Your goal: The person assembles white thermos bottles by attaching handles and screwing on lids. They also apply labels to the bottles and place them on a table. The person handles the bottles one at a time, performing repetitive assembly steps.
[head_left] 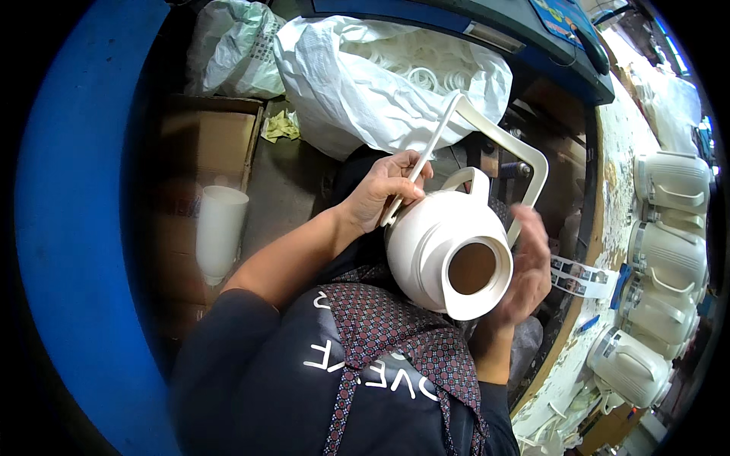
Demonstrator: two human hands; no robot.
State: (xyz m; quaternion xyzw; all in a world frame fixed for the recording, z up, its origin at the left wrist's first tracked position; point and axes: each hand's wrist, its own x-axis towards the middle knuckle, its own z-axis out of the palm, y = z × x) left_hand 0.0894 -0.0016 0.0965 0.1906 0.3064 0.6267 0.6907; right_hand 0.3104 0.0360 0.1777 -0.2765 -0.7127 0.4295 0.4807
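My left hand (382, 188) pinches the smooth plastic bail handle (498, 131), open-looped beyond the round-rimmed jug (418, 243); whether my blurred right hand (530, 267) grips, I can't tell.

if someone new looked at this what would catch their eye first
Probably the white jug at the centre, its round open mouth facing the camera, with the left hand holding one arm of its big angular handle. Next might come the white sack of pale rings above it, and the row of white jugs along the right.
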